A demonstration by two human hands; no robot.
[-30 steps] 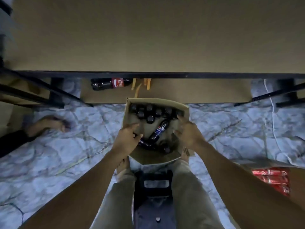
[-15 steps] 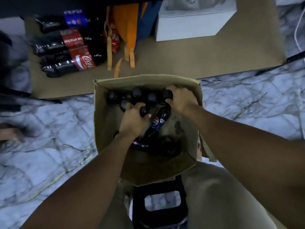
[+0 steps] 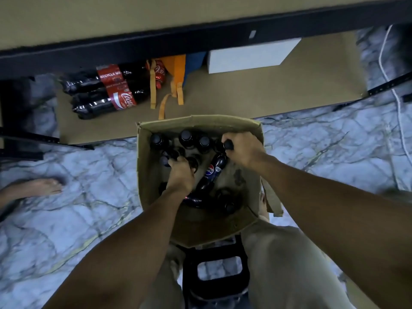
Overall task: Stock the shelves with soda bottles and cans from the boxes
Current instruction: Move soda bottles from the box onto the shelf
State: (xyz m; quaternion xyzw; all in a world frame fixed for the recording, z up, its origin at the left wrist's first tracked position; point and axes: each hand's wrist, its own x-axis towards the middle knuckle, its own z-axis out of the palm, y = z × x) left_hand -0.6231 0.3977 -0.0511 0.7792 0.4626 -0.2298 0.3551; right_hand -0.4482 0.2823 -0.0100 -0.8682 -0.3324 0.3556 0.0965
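1. The open cardboard box (image 3: 249, 132) sits on the marble floor (image 3: 66, 197) between the person's knees, just in front of the bottom shelf.
2. Inside it, dark soda bottles stand upright along the far wall, their black caps (image 3: 186, 136) facing up; a Pepsi bottle (image 3: 211, 171) lies tilted in the middle, and more dark bottles lie at the near end.
3. The right hand (image 3: 243, 148) is in the far right corner of the box, its fingers clenched around the neck of an upright bottle, whose black cap (image 3: 228, 144) pokes out beside the thumb.
4. The left hand (image 3: 181, 172) reaches into the middle of the box, fingers curled down among the bottle tops; whether they actually grip one, I cannot tell.
5. On the brown bottom shelf (image 3: 267, 90), large Coca-Cola bottles (image 3: 104, 94) lie on their sides at the left.
6. Just right of them sits an orange bag (image 3: 176, 72) with trailing straps, then a white box (image 3: 247, 58).
7. A black shelf rail (image 3: 156, 43) crosses above them.
8. A black stool (image 3: 218, 284) shows between the person's legs.
9. A bare foot (image 3: 42, 187) rests on the floor at the left, and a white cable (image 3: 392, 90) runs along the right.
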